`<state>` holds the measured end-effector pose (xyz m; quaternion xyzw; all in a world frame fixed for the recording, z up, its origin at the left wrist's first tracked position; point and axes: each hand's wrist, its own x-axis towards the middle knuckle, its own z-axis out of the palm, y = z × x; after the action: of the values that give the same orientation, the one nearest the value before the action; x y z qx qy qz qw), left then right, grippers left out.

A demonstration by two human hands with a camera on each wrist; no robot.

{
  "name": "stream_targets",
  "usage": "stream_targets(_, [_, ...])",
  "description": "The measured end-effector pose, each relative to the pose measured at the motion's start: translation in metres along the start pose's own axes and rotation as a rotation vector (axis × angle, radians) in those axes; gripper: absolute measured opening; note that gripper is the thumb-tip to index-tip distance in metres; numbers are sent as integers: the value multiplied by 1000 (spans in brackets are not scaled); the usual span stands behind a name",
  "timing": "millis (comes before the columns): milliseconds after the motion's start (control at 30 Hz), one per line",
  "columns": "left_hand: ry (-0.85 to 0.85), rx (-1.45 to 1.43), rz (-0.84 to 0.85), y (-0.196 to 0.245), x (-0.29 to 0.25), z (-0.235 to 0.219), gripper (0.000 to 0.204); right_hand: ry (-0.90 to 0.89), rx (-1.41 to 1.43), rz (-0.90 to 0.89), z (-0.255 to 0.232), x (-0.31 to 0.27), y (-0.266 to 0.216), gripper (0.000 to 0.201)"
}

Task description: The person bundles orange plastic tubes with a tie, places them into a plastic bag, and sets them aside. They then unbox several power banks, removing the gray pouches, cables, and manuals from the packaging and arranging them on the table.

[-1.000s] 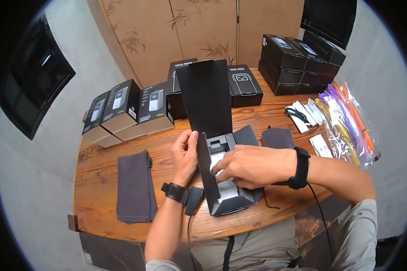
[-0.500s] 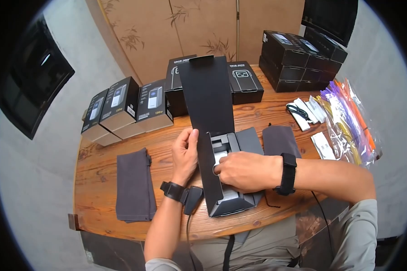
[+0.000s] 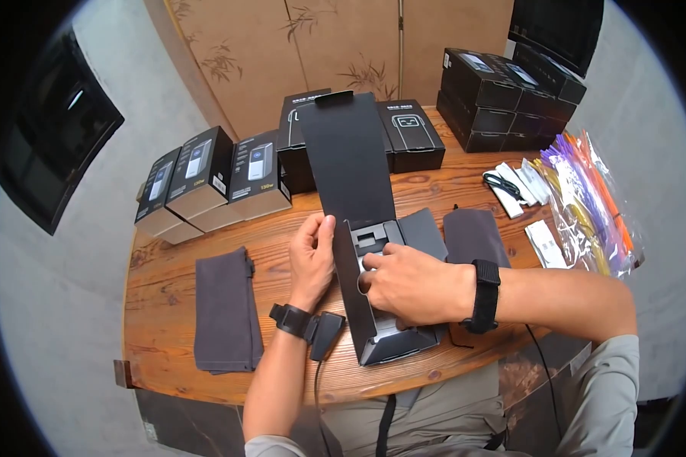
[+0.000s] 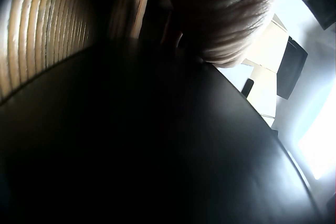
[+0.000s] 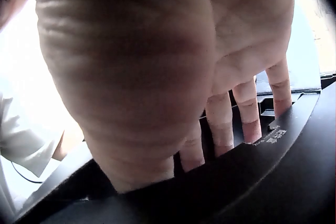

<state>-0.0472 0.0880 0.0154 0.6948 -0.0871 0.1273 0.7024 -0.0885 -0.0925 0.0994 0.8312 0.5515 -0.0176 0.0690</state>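
A long black box (image 3: 401,352) sits on the wooden table, its lid (image 3: 347,156) standing up at the far end and a side flap (image 3: 427,232) folded out to the right. My left hand (image 3: 311,259) holds the box's left wall, thumb up near its edge and fingers curled. Inside the box is a grey-black insert (image 3: 372,238) with a cut-out. My right hand (image 3: 411,286) reaches down into the box over its contents. In the right wrist view its fingers (image 5: 247,111) extend down, spread and fairly straight, behind the black wall that hides their tips.
Dark grey cloth pouches (image 3: 225,312) lie left and right of the box. Printed boxes (image 3: 198,171) line the back left, with stacked black boxes (image 3: 503,107) at the back right. Small white packets (image 3: 511,190) and a bag of colourful strips (image 3: 591,209) lie on the right.
My right hand has moved down into the box, covering the white item seen earlier, then shifted slightly with its fingers more spread. The left hand stays at the box's left wall.
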Motion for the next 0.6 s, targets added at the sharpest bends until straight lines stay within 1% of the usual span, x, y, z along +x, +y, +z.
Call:
stream_targets(100, [2, 40, 11, -1, 0, -1, 21, -31, -19, 23, -6, -1, -5, 13])
stream_targets(233, [-8, -14, -12, 0, 0, -1, 21, 13, -92, 20, -3, 1, -11, 6])
stream_targets(300, [-11, -21, -6, 1, 0, -1, 21, 50, -124, 21, -1, 2, -12, 7])
stream_targets(400, [-11, -8, -1, 3, -1, -1, 21, 0, -106, 41, -2, 1, -15, 6])
stream_targets(500, [-1, 10, 1, 4, -1, -1, 21, -7, -78, 37, -2, 0, -15, 6])
stream_targets(600, [-17, -21, 11, 2, 0, 0, 21, -35, -125, 56, -5, -1, -16, 8])
